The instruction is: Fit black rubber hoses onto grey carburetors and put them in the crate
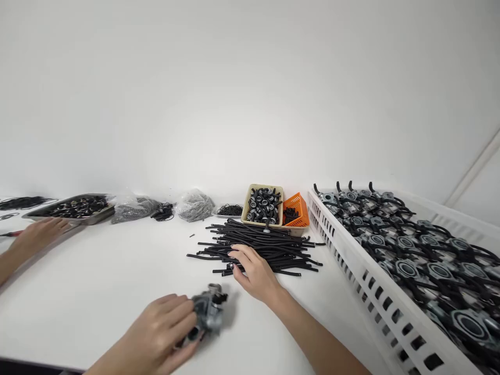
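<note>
Head cam: your L hand (pixel 164 323) is closed round a grey cast-metal carburetor body (pixel 209 310), fingers wrapped over its side, low over the white tabletop (pixel 97 307) and just in front of the heap of hoses. Can't tell if the body rests on the table or is lifted slightly.

Your R hand (pixel 253 273) lies on the near edge of a loose heap of thin black rubber hoses (pixel 253 247), part open, fingers curled, tips on the hoses. Can't tell if it has pinched one.

Step rn: carb body in L, R at the hoses.

Around the heap: just past it, a beige plastic tray (pixel 265 186) full of grey-and-black round fittings, w/ an orange mesh basket (pixel 299 205) of small black parts right beside it. Right of the heap, a long white slotted plastic crate (pixel 344 265) packed w/ grey carburetor bodies w/ black hoses (pixel 406 268). Far left of the heap, clear plastic bags of small grey parts (pixel 195 205) and a shallow steel tray of dark parts (pixel 91 197). Another person's hand (pixel 39 234) sits near that tray, not yours.
</note>
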Demonstrator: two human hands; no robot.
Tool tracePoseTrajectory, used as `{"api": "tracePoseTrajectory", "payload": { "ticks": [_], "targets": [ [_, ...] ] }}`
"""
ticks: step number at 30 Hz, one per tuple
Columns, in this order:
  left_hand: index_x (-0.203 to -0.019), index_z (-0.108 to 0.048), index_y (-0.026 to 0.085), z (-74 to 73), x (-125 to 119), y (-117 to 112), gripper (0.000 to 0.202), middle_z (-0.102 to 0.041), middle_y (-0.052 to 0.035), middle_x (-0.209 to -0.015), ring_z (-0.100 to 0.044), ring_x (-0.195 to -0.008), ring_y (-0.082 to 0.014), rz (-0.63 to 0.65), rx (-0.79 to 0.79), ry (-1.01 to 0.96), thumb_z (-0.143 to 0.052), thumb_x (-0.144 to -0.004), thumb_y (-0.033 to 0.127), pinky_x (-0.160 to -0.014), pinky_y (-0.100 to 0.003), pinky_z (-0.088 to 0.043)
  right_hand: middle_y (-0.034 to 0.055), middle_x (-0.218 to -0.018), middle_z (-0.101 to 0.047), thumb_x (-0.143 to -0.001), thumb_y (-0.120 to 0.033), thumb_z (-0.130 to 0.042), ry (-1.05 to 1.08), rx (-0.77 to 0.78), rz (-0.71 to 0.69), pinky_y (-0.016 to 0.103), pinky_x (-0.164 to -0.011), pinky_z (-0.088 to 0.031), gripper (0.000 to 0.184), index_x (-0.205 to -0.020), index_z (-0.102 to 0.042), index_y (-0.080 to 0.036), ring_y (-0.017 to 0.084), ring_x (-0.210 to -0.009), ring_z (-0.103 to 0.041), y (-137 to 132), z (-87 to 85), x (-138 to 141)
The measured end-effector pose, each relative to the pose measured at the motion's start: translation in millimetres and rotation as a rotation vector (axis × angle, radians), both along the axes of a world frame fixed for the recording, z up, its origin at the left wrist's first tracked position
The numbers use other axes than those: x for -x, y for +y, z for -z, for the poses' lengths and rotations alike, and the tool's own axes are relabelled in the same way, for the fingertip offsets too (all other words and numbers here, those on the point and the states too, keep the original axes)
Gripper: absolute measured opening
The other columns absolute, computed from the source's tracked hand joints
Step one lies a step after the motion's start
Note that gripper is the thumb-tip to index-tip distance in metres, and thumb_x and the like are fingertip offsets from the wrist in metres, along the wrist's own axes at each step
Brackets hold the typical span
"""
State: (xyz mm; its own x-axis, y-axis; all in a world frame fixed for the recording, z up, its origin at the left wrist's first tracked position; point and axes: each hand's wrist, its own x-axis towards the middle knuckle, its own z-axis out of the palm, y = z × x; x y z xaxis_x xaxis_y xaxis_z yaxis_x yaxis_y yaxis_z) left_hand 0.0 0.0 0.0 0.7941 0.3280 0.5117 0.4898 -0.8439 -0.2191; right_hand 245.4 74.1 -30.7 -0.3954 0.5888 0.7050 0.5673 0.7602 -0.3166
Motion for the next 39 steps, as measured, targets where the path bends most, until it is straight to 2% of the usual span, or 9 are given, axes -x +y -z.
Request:
{"api": "tracePoseTrajectory", "payload": {
  "ticks": [3,8,12,15,18,21,23,26,39],
  "targets": [
    [-0.064,-0.047,0.021,-14.6,-48.7,-1.3,0.018,-0.050,-0.0021,-0.055,-0.044,-0.047,-0.0158,0.090,0.054,-0.017,-0.049,-0.083,0.022,-0.046,-0.031,-0.031,0.0101,-0.125,-0.063,-0.090,-0.018,-0.048,0.004,-0.011,0.019,0.039,-0.097,-0.054,0.030,-0.117,-0.062,-0.018,0.022,-0.111,-0.061,3.5,-0.5,-6.1],
    [-0.054,-0.047,0.020,-9.9,-100.9,15.8,0.036,-0.048,-0.0016,-0.049,-0.042,-0.042,-0.0130,-0.053,0.132,-0.066,-0.050,-0.087,0.033,-0.045,-0.029,-0.027,0.0087,-0.113,-0.068,-0.091,-0.015,-0.044,0.064,-0.089,0.119,0.037,-0.096,-0.053,0.028,-0.111,-0.064,-0.019,0.020,-0.105,-0.062,21.3,0.1,-32.3],
    [-0.052,-0.049,0.020,-5.2,-122.6,30.6,0.039,-0.050,-0.0021,-0.047,-0.044,-0.042,-0.0137,-0.193,0.095,-0.159,-0.051,-0.087,0.036,-0.045,-0.029,-0.027,0.0105,-0.109,-0.068,-0.092,-0.015,-0.043,0.150,-0.103,0.375,0.042,-0.095,-0.050,0.030,-0.112,-0.065,-0.018,0.023,-0.104,-0.060,37.7,2.8,-58.2],
    [-0.053,-0.046,0.020,-8.7,-126.3,43.0,0.038,-0.048,-0.0019,-0.050,-0.043,-0.044,-0.0143,-0.138,0.000,-0.277,-0.053,-0.085,0.038,-0.046,-0.030,-0.028,0.0116,-0.120,-0.064,-0.091,-0.021,-0.048,0.079,-0.029,0.559,0.049,-0.095,-0.047,0.032,-0.119,-0.063,-0.020,0.028,-0.111,-0.055,43.7,5.7,-68.2],
    [-0.062,-0.047,0.021,-10.3,-121.3,57.4,0.026,-0.052,-0.0031,-0.058,-0.045,-0.052,-0.0162,0.104,-0.011,-0.358,-0.055,-0.081,0.037,-0.050,-0.031,-0.033,0.0097,-0.130,-0.058,-0.091,-0.028,-0.052,-0.042,0.024,0.619,0.054,-0.097,-0.043,0.035,-0.124,-0.062,-0.026,0.032,-0.119,-0.050,44.5,8.4,-68.0],
    [-0.095,-0.057,0.018,-3.7,-113.4,71.2,0.031,-0.064,-0.0113,-0.093,-0.058,-0.083,-0.0233,0.258,0.268,-0.327,-0.061,-0.077,0.043,-0.073,-0.037,-0.049,0.0082,-0.133,-0.057,-0.091,-0.031,-0.053,-0.127,-0.011,0.594,0.057,-0.101,-0.039,0.038,-0.129,-0.059,-0.031,0.031,-0.122,-0.046,44.4,11.3,-63.9],
    [-0.121,-0.052,0.018,3.6,-108.7,77.9,0.056,-0.058,-0.0158,-0.125,-0.055,-0.111,-0.0284,0.297,0.498,-0.279,-0.066,-0.076,0.048,-0.094,-0.042,-0.047,0.0077,-0.134,-0.057,-0.090,-0.032,-0.055,-0.167,-0.048,0.585,0.060,-0.102,-0.036,0.038,-0.128,-0.059,-0.033,0.032,-0.122,-0.045,45.4,13.7,-61.8],
    [-0.132,-0.049,0.023,12.7,-103.7,82.9,0.070,-0.044,-0.0152,-0.146,-0.046,-0.129,-0.0321,0.338,0.681,-0.199,-0.070,-0.073,0.055,-0.105,-0.045,-0.041,0.0071,-0.135,-0.057,-0.090,-0.033,-0.055,-0.196,-0.042,0.597,0.062,-0.103,-0.032,0.037,-0.126,-0.060,-0.032,0.033,-0.123,-0.045,47.3,16.8,-60.2],
    [-0.125,-0.058,0.024,20.9,-99.8,88.8,0.074,-0.067,-0.0090,-0.107,-0.061,-0.090,-0.0244,0.216,0.447,-0.177,-0.070,-0.065,0.066,-0.082,-0.035,-0.044,0.0092,-0.127,-0.061,-0.093,-0.035,-0.049,-0.160,0.061,0.617,0.050,-0.105,-0.032,0.036,-0.125,-0.060,-0.025,0.028,-0.117,-0.050,42.1,13.8,-54.7]
  ]
}}
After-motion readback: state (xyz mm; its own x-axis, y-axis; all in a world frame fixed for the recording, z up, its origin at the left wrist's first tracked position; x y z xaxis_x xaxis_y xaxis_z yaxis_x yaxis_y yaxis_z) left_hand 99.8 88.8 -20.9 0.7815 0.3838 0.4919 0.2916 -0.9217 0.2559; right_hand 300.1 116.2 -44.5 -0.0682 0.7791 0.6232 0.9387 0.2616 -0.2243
